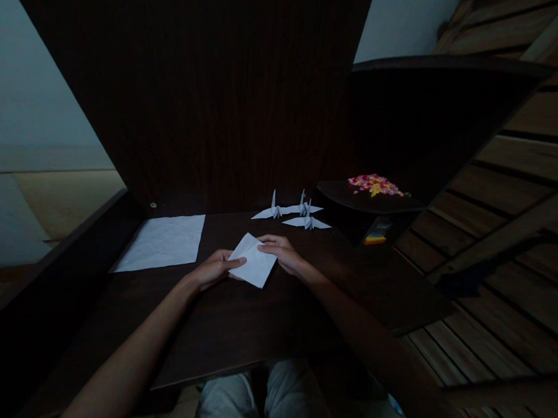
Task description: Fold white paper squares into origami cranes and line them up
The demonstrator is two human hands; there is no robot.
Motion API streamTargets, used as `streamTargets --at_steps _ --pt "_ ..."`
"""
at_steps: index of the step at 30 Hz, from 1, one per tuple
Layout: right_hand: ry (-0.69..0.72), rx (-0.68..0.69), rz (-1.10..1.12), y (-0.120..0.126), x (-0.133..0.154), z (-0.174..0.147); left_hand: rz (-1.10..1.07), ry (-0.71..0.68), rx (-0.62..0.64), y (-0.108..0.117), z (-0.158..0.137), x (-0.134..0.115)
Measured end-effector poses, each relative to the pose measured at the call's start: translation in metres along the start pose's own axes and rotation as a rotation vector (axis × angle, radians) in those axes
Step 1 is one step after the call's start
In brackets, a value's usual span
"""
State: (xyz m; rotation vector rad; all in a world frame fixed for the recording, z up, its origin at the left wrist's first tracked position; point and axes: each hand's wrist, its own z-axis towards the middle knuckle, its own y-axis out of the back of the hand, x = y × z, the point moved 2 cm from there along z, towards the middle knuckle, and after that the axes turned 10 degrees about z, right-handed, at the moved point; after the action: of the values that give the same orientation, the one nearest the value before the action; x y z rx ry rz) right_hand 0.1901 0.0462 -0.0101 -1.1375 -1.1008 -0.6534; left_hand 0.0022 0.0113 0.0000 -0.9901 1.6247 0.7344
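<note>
A folded white paper square point(255, 268) is held up over the dark desk, turned so that one corner points toward me. My left hand point(216, 268) pinches its left side, thumb on top and fingers beneath. On the upper right side, my right hand point(280, 252) grips it the same way, its thumb lying across the paper. Behind the hands, near the back panel, stand three white paper cranes point(309, 223) with their wings spread. To the left of my left hand, a larger white paper sheet point(166, 243) lies flat, lightly creased.
The dark wooden desk point(252, 333) has a raised side board point(53, 258) at left and a tall back panel point(228, 105). A corner shelf point(337, 192) at right bears a pile of pink and yellow pieces point(376, 185). Wooden slats point(534, 212) stand farther right.
</note>
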Motion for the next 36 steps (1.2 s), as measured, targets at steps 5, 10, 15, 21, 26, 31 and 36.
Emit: streamTargets --at_steps 5,10,15,21,26,31,36 --pt "0.051 -0.02 -0.012 0.0 0.0 0.0 -0.04 -0.038 0.008 -0.002 0.0 -0.001" --pt "0.07 -0.019 -0.042 -0.001 0.0 0.0 -0.037 -0.043 0.01 -0.002 -0.001 -0.003" --pt "0.056 -0.033 -0.087 0.0 -0.004 0.003 -0.036 -0.011 -0.033 -0.002 0.0 -0.004" --pt "0.112 -0.02 -0.093 0.001 -0.003 0.003 0.076 -0.043 -0.07 -0.001 0.001 -0.001" --pt "0.134 -0.018 -0.157 0.001 -0.001 0.001 0.174 -0.065 -0.075 0.0 -0.001 -0.002" --pt "0.159 -0.04 -0.098 -0.001 0.0 0.0 0.179 -0.101 -0.108 0.002 0.0 -0.002" --pt "0.129 -0.065 0.066 -0.001 0.005 -0.003 0.012 -0.158 -0.267 0.009 0.004 -0.002"
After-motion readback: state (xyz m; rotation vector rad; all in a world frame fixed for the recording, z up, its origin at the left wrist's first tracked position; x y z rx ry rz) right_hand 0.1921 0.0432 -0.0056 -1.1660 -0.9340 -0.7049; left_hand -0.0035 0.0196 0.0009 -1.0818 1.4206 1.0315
